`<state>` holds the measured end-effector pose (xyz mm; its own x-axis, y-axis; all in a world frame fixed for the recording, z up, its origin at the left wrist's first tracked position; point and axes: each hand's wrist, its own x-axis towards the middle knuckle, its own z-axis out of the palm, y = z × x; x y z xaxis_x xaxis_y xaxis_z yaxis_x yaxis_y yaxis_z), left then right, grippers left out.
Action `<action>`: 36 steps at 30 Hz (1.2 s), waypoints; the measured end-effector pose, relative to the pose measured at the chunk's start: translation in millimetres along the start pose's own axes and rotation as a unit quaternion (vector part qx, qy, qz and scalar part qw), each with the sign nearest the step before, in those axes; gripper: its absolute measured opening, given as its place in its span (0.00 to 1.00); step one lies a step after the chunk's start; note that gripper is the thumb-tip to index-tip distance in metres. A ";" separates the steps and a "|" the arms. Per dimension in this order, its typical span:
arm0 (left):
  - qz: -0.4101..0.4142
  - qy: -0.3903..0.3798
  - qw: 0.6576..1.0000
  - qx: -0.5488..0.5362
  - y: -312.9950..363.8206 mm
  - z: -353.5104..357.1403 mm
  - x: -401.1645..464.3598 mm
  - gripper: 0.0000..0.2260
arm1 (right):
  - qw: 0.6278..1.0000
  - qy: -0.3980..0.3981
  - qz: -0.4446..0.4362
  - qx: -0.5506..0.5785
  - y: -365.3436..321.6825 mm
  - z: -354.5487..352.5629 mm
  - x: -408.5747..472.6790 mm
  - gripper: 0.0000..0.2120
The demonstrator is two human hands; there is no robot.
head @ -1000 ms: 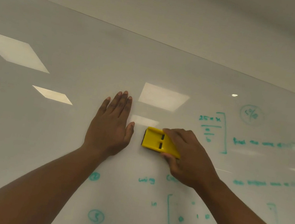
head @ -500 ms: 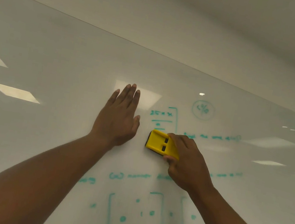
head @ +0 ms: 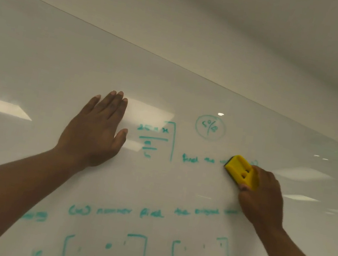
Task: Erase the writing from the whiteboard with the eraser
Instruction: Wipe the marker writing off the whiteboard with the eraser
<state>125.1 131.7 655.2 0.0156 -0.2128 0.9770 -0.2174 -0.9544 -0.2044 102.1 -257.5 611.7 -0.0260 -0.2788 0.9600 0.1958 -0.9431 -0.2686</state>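
Observation:
The glossy whiteboard (head: 42, 50) fills most of the view and carries teal writing (head: 154, 140): a fraction in a bracket, a circled mark, lines of words and matrices lower down. My right hand (head: 262, 199) grips a yellow eraser (head: 240, 167) and presses it flat on the board over the right end of a line of words. My left hand (head: 96, 131) lies flat on the board with fingers together, left of the bracketed fraction, holding nothing.
The board's top edge (head: 174, 61) runs diagonally across the view, with plain wall above it. Ceiling light reflections (head: 1, 105) show on the board at the left and right.
My right hand has slid the eraser to the right, away from my left hand, onto the line of words. The view has shifted, so more writing shows below.

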 end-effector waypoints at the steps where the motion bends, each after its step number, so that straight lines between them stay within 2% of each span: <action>1: -0.002 -0.003 1.000 0.000 1.2 -0.6 0.0 0.35 | 1.000 0.005 0.013 -0.008 5.5 -0.8 7.5 0.23; 9: -0.004 -0.001 1.000 0.008 -0.8 1.9 0.0 0.35 | 0.994 0.014 0.108 0.017 21.4 1.7 68.0 0.21; 13: -0.007 0.002 1.000 0.010 0.6 1.3 0.2 0.35 | 0.998 0.012 0.064 0.011 3.9 7.5 82.4 0.19; 24: -0.005 -0.004 1.000 0.014 0.8 1.7 -0.2 0.35 | 0.997 0.019 -0.043 0.058 -91.5 29.4 90.1 0.24; 30: 0.001 -0.001 1.000 0.011 -1.4 0.9 0.7 0.35 | 0.986 -0.026 -0.143 0.085 -76.6 21.3 71.8 0.25; 32: 0.001 -0.001 1.000 0.011 -1.0 1.1 0.6 0.35 | 0.986 -0.030 -0.141 0.080 -63.2 15.6 74.6 0.26; 36: -0.003 -0.001 1.000 0.012 0.1 1.0 -0.4 0.35 | 0.995 -0.012 -0.057 0.084 -66.5 15.7 94.2 0.25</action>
<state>126.0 131.5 654.7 0.0191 -0.2066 0.9782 -0.1933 -0.9607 -0.1992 102.0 -218.2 721.2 -0.0340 -0.1651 0.9857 0.3548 -0.9240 -0.1425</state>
